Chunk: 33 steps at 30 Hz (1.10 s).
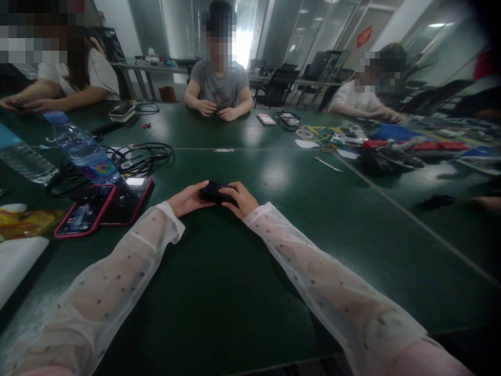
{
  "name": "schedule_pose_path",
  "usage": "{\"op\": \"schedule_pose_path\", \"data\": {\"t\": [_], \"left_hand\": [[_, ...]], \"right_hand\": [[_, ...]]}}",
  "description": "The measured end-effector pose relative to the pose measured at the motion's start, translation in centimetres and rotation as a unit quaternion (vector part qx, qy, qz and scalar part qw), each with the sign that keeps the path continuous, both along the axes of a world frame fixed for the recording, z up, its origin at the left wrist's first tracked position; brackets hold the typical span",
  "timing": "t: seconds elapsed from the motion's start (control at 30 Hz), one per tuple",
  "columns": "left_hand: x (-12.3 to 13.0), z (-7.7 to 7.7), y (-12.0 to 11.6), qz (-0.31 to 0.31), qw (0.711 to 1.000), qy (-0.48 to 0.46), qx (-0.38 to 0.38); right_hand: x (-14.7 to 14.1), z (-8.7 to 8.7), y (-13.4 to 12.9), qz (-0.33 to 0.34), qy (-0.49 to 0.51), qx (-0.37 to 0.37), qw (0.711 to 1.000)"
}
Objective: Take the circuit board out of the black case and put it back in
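Observation:
Between my hands, just over the green table [219, 292], is a small black box-shaped device [212, 192]; its exact kind does not show. My left hand [189, 199] grips its left end, thumb on top and fingers along the near side. From the right, my right hand [243, 200] closes over the other end, with fingers bent across the top face. Sheer white dotted sleeves cover both forearms. To the left of my left hand lie two phones in red-pink cases, a front phone [84, 211] overlapping a rear phone [129, 201].
Left of the phones stand a water bottle [84, 149] and a second bottle [27, 156], near coiled black cables [146, 156]. A wrench [327, 164] lies to the right, before a heap of wires and tools [410, 146]. Several people sit around the table, one person [219, 83] opposite.

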<state>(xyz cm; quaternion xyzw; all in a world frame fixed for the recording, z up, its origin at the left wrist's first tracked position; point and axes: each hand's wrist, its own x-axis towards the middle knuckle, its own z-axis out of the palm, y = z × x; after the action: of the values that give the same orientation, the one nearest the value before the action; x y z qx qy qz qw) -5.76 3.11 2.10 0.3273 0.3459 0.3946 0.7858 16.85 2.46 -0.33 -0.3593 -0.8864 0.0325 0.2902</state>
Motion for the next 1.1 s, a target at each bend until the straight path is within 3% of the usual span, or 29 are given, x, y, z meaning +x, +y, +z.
{"op": "schedule_pose_path", "data": {"t": [0.23, 0.47, 0.73, 0.97, 1.1], "left_hand": [[-0.1, -0.4, 0.3, -0.008, 1.0, -0.008, -0.013], [-0.3, -0.7, 0.8, -0.045, 0.998, -0.035, -0.015], [-0.4, -0.7, 0.7, -0.026, 0.999, -0.02, -0.014], [-0.5, -1.0, 0.9, -0.031, 0.999, -0.015, -0.009], [-0.5, -1.0, 1.0, -0.032, 0.999, -0.013, -0.007]], "right_hand": [[0.2, 0.5, -0.4, 0.0, 0.009, 0.017, 1.0], [0.7, 0.7, -0.3, -0.03, 0.1, 0.084, 0.991], [5.1, 1.5, 2.4, -0.184, 0.153, 0.141, 0.961], [9.7, 0.5, 5.5, -0.322, 0.153, 0.073, 0.931], [11.4, 0.0, 6.5, -0.367, 0.145, 0.049, 0.917]]}}
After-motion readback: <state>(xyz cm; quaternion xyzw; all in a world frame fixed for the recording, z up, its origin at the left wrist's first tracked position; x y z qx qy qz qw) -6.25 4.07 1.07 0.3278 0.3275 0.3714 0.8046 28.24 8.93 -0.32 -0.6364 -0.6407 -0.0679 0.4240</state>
